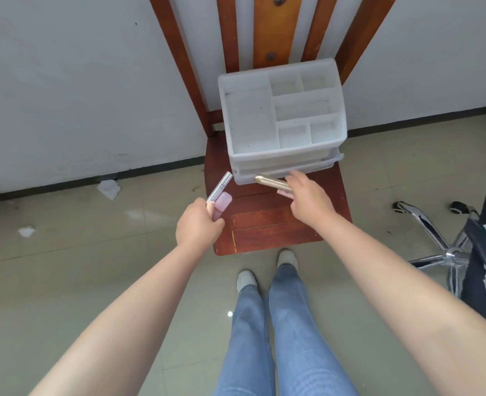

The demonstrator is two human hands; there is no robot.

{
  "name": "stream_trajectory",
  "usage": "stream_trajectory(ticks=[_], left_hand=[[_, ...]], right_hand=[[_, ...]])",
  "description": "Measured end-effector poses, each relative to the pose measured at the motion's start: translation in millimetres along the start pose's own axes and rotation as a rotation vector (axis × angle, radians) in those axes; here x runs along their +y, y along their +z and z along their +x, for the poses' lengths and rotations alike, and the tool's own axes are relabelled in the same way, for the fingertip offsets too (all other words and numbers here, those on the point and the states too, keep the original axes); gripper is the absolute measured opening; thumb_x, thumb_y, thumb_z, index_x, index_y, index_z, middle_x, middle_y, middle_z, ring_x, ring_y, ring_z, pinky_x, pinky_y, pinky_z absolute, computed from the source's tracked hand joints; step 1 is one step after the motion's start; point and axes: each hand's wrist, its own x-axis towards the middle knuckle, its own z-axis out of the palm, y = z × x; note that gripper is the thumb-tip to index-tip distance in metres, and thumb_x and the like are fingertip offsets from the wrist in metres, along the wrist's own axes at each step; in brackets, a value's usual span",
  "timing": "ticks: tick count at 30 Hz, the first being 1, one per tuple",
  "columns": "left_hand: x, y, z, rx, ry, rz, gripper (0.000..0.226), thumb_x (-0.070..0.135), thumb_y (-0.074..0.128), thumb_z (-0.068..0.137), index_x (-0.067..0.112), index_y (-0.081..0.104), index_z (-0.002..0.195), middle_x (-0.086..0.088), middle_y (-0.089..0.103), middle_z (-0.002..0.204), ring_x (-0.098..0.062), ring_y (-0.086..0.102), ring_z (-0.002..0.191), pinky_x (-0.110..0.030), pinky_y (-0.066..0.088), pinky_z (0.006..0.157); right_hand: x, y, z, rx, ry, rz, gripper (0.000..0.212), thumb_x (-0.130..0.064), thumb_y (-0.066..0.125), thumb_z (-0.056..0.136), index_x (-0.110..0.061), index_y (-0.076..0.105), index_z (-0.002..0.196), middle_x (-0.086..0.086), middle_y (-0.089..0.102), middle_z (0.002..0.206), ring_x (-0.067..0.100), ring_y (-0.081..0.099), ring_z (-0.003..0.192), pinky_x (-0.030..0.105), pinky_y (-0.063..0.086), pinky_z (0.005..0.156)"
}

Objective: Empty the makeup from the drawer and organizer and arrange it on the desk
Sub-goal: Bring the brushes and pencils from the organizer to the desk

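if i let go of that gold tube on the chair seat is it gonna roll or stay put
The gold tube, held by the right hand, looks round and smooth, so it would probably roll if laid on its side. The wooden chair seat looks flat and polished, offering little to stop it. It appears rigid and slim, so likely light and easy to knock.

Over the organizer on a chair, left hand grips pink tubes, right hand a gold tube.
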Motion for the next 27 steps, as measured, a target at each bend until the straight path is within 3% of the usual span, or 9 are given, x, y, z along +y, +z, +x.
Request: stream_trajectory(ticks=[3, 12, 16, 21, 25, 27], left_hand=[[-0.5, -5.9, 6.2, 0.017, -0.008, -0.015, 0.016, 0.015, 0.052, 0.081, 0.01, 0.037, 0.083, -0.006, 0.046, 0.084, -0.027, 0.045, 0.074, -0.03, 0.035, 0.062], [-7.1, -8.3, 15.0, 0.014, -0.056, -0.025, 0.018, 0.017, 0.053, 0.082, 0.01, 0.037, 0.086, -0.006, 0.049, 0.083, -0.027, 0.047, 0.075, -0.03, 0.038, 0.064], [-3.0, -7.1, 11.2, -0.005, -0.033, 0.006, 0.018, 0.019, 0.053, 0.082, 0.01, 0.037, 0.086, -0.006, 0.049, 0.082, -0.028, 0.047, 0.074, -0.03, 0.037, 0.063], [15.1, -3.6, -3.7, -0.06, 0.075, 0.122, 0.02, 0.02, 0.054, 0.082, 0.01, 0.036, 0.085, -0.005, 0.048, 0.083, -0.027, 0.046, 0.075, -0.03, 0.038, 0.063], [51.3, 8.7, -28.1, -0.116, 0.24, 0.273, 0.019, 0.021, 0.053, 0.082, 0.009, 0.041, 0.09, -0.01, 0.058, 0.093, -0.031, 0.056, 0.085, -0.031, 0.038, 0.064], [76.1, 20.1, -41.8, -0.143, 0.349, 0.354, 0.022, 0.021, 0.053, 0.082, 0.006, 0.046, 0.097, -0.011, 0.059, 0.098, -0.032, 0.057, 0.091, -0.032, 0.038, 0.064]], right_hand=[[-5.5, -2.4, 18.4, -0.04, 0.023, -0.035, 0.047, 0.011, 0.042, 0.079, -0.001, 0.044, 0.124, 0.008, 0.021, 0.152, 0.033, 0.048, 0.115, 0.035, 0.042, 0.087], [-4.8, 3.3, 31.1, -0.049, 0.022, -0.074, 0.045, 0.011, 0.042, 0.08, -0.001, 0.045, 0.123, 0.01, 0.025, 0.15, 0.032, 0.047, 0.116, 0.035, 0.041, 0.087], [-6.6, -2.2, 26.3, -0.019, 0.08, 0.001, 0.029, 0.007, 0.043, 0.079, 0.001, 0.051, 0.106, 0.019, 0.056, 0.111, 0.034, 0.053, 0.1, 0.029, 0.032, 0.067], [-0.2, -2.2, -8.2, -0.103, 0.312, 0.205, 0.028, -0.002, 0.052, 0.077, -0.003, 0.052, 0.105, 0.018, 0.06, 0.103, 0.032, 0.055, 0.09, 0.026, 0.034, 0.066], [18.7, -10.4, -58.9, -0.094, 0.545, 0.413, 0.021, -0.011, 0.06, 0.077, -0.004, 0.055, 0.096, 0.015, 0.059, 0.095, 0.029, 0.054, 0.086, 0.025, 0.033, 0.067], [34.6, -16.9, -88.3, -0.073, 0.612, 0.466, 0.011, -0.012, 0.061, 0.078, -0.008, 0.051, 0.081, 0.013, 0.055, 0.09, 0.029, 0.053, 0.086, 0.023, 0.031, 0.066]])
